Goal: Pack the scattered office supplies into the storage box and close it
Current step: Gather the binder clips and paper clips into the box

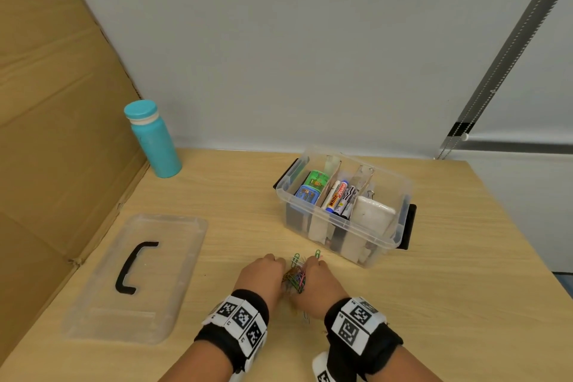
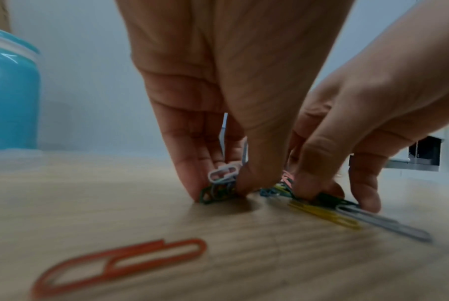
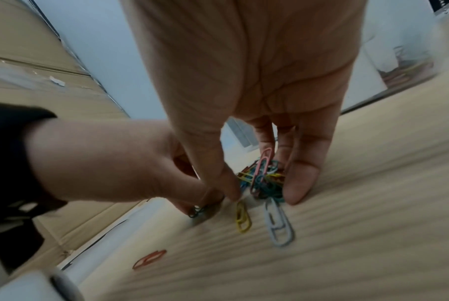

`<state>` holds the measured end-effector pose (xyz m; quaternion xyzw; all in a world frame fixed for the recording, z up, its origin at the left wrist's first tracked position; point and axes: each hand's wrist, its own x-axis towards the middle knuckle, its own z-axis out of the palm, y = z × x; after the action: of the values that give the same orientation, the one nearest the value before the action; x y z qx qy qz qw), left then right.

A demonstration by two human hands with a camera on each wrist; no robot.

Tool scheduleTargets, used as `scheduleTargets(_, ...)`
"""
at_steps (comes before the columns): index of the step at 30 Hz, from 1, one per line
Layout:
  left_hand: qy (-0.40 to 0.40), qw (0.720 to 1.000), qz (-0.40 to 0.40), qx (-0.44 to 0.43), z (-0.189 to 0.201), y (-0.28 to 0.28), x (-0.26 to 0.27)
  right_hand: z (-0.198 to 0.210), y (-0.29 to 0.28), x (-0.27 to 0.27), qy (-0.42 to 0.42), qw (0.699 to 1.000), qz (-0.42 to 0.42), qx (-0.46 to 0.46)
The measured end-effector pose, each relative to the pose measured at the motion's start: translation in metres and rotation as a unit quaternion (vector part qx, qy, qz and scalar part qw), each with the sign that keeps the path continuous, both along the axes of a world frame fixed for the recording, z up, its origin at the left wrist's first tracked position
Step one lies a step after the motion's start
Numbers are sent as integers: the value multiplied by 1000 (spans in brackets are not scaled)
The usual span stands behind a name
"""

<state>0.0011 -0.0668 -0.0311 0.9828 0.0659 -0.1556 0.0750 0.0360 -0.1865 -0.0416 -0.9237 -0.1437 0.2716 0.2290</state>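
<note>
Two hands are showing: the left hand point(image 1: 262, 276) and the right hand point(image 1: 321, 281). Each wrist is wearing one black band, so two bands point(image 1: 238, 316) are showing in all. One clear storage box point(image 1: 342, 206) is sitting open, and one clear lid point(image 1: 136, 276) is lying flat with one black handle on it. Inside the box, two small printed cases point(image 1: 310, 189), one green and one blue, are lying together, two markers point(image 1: 339, 198) are lying side by side, and one white block point(image 1: 373, 212) is sitting beside them. One teal bottle point(image 1: 153, 139) is standing. The paper clips point(image 1: 296, 276) are lying bunched in one tangled pile, too many and too tangled to count; three more are lying loose: one orange clip point(image 2: 120, 264), one yellow clip point(image 3: 242, 218) and one grey clip point(image 3: 278, 224).
</note>
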Motion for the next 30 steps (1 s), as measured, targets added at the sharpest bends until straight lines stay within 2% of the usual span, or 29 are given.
scheduleTargets(4, 14, 999, 26, -18, 0, 0, 3, 0, 8, 0, -23, 1000, -3, -20)
scheduleTargets(9, 46, 992, 87, -82, -1, 5, 9, 1, 13, 4, -40, 999, 6, -34)
scheduleTargets(14, 52, 993, 64, -81, -4, 7, 8, -4, -2, 12, -31, 999, -1, -21)
scheduleTargets(16, 35, 995, 55, -76, -6, 8, 5, -5, -15, 16, -16, 1000, -13, 20)
scheduleTargets(18, 12, 994, 58, -95, -7, 11, 2, -3, -31, 19, 54, 990, -61, 118)
scheduleTargets(19, 5, 991, 65, -118, -7, 14, -1, 0, -39, 18, 117, 970, -100, 189)
scheduleTargets(20, -5, 983, 83, -162, -8, 18, -3, 1, -46, 18, 184, 937, -137, 265)
scheduleTargets(22, -21, 942, 125, -311, -16, 29, -8, 6, -59, 16, 287, 850, -205, 391)
scheduleTargets(24, -19, 882, 155, -444, -18, 37, -14, 6, -70, 16, 358, 768, -250, 469)
scheduleTargets(26, -12, 810, 202, -550, -16, 37, -18, 5, -76, 17, 407, 704, -270, 516)
scheduleTargets(28, -1, 716, 269, -644, -8, 33, -21, 6, -76, 14, 434, 672, -273, 534)
scheduleTargets(29, 5, 675, 298, -675, -6, 32, -22, 9, -73, 11, 439, 672, -269, 532)
scheduleTargets(30, 10, 647, 320, -692, -3, 32, -23, 13, -70, 8, 442, 679, -262, 525)
